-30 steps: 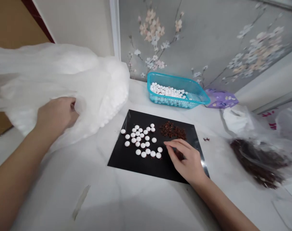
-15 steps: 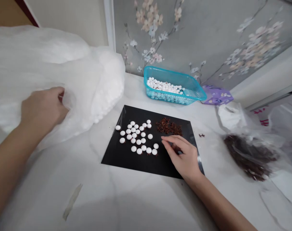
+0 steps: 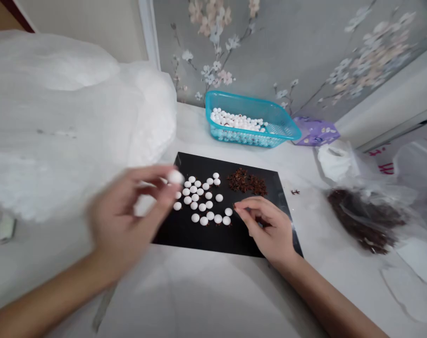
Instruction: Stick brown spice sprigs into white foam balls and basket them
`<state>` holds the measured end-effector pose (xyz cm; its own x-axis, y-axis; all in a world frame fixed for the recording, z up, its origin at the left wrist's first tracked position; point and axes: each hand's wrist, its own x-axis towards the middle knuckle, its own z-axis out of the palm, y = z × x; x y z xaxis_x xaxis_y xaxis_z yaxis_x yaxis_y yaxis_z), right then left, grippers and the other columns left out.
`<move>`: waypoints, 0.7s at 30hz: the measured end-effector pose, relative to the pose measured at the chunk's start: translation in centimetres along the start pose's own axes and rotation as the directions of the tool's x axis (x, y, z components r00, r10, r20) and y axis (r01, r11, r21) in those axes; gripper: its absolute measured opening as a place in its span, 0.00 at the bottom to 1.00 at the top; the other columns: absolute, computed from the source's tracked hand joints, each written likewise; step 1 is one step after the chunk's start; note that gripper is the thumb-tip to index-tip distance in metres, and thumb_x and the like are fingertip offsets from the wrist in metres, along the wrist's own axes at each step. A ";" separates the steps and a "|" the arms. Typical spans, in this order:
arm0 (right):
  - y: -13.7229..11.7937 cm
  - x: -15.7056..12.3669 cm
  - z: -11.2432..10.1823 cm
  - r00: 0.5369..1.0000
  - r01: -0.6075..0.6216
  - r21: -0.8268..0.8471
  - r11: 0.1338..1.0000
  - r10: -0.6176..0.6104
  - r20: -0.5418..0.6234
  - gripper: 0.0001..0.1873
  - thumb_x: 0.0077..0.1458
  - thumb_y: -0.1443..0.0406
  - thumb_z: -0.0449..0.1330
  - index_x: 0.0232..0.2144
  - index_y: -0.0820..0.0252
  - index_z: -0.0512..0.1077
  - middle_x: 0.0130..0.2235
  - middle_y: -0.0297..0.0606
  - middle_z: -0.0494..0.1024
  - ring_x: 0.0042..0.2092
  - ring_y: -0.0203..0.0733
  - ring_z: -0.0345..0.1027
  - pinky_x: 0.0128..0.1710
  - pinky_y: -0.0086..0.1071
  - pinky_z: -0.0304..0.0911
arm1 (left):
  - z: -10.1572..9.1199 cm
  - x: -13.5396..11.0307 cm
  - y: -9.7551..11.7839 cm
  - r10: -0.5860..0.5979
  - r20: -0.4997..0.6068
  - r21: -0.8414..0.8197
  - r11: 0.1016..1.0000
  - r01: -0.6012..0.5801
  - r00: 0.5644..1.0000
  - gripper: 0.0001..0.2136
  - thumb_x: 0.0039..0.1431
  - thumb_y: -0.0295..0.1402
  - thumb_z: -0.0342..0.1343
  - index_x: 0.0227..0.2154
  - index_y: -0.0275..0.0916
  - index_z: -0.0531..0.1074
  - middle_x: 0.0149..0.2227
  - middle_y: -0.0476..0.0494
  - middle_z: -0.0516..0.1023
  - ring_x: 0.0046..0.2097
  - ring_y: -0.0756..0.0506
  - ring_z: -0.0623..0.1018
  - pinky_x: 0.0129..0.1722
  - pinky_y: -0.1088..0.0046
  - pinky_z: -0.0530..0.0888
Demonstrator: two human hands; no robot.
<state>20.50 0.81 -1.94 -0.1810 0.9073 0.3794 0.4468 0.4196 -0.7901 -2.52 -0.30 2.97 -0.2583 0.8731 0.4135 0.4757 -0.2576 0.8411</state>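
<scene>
- Two grips show, both yours: your left grip (image 3: 125, 216) is raised and blurred, pinching one white bead (image 3: 175, 177) between thumb and fingertips, just above the sheet's upper left corner.
- Your right grip (image 3: 267, 227) is curled at the lower right of the black sheet (image 3: 234, 241), thumb and forefinger pressed close together; you cannot tell whether anything small lies between them.
- Between your two grips, about thirty white beads (image 3: 199, 197) lie close together on the sheet.
- Just ahead of your right grip, a heap of dark reddish-brown bits (image 3: 246, 182) sits on the sheet.
- Well ahead of both grips, a teal plastic basket (image 3: 252, 101) holds more white beads on the tabletop (image 3: 206, 291).
- Beyond your left grip bulges a white plastic bag (image 3: 58, 94); right of your right grip, a clear plastic bag (image 3: 361, 220) holds dark brown bits.
</scene>
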 end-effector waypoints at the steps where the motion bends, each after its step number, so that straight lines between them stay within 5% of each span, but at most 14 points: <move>1: -0.1 -0.1 0.0 1.000 -0.028 0.034 0.999 0.027 0.013 0.03 0.54 0.68 0.57 0.31 0.58 0.71 0.32 0.34 0.72 0.20 0.26 0.58 0.17 0.24 0.57 | 0.9 -1.1 0.1 -0.026 0.169 -0.044 0.998 0.034 0.985 0.06 0.53 0.34 0.57 0.35 0.44 0.73 0.33 0.56 0.78 0.31 0.57 0.75 0.32 0.88 0.71; 4: -0.7 -0.3 0.3 0.985 -0.152 0.173 0.973 0.134 0.108 0.04 0.56 0.65 0.55 0.30 0.59 0.68 0.32 0.34 0.69 0.19 0.24 0.55 0.15 0.23 0.54 | 2.6 -2.9 -0.4 -0.165 0.473 -0.102 0.965 0.240 0.865 0.06 0.53 0.35 0.57 0.34 0.45 0.74 0.34 0.55 0.78 0.34 0.56 0.76 0.33 0.88 0.72; 6: -1.2 -0.5 0.5 0.958 -0.247 0.253 0.935 0.195 0.211 0.06 0.57 0.63 0.55 0.29 0.59 0.66 0.31 0.33 0.68 0.18 0.23 0.53 0.14 0.22 0.52 | 3.0 -3.1 -0.8 -0.240 0.529 -0.113 0.931 0.348 0.814 0.08 0.52 0.36 0.58 0.36 0.44 0.74 0.34 0.54 0.78 0.35 0.55 0.76 0.34 0.87 0.73; 11: -2.1 -0.6 0.6 0.898 -0.354 0.325 0.877 0.221 0.381 0.08 0.57 0.62 0.54 0.30 0.60 0.65 0.31 0.33 0.65 0.19 0.23 0.52 0.14 0.21 0.50 | 2.9 -2.4 -1.1 -0.309 0.585 -0.151 0.867 0.475 0.750 0.08 0.47 0.35 0.62 0.32 0.42 0.74 0.32 0.54 0.78 0.34 0.55 0.77 0.33 0.88 0.72; 21: -2.0 -0.4 0.6 0.908 -0.273 0.313 0.910 0.137 0.396 0.05 0.57 0.64 0.54 0.30 0.60 0.66 0.30 0.32 0.63 0.24 0.27 0.52 0.21 0.24 0.50 | 3.2 -2.3 -1.3 -0.278 0.648 -0.144 0.869 0.473 0.709 0.06 0.47 0.36 0.62 0.30 0.43 0.76 0.32 0.53 0.79 0.34 0.54 0.78 0.34 0.87 0.73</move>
<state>19.21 -0.40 -0.82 -0.4505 0.8916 0.0459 0.1821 0.1422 -0.9729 0.15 -0.69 -0.19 0.2299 0.9588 -0.1667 0.1698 0.1292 0.9770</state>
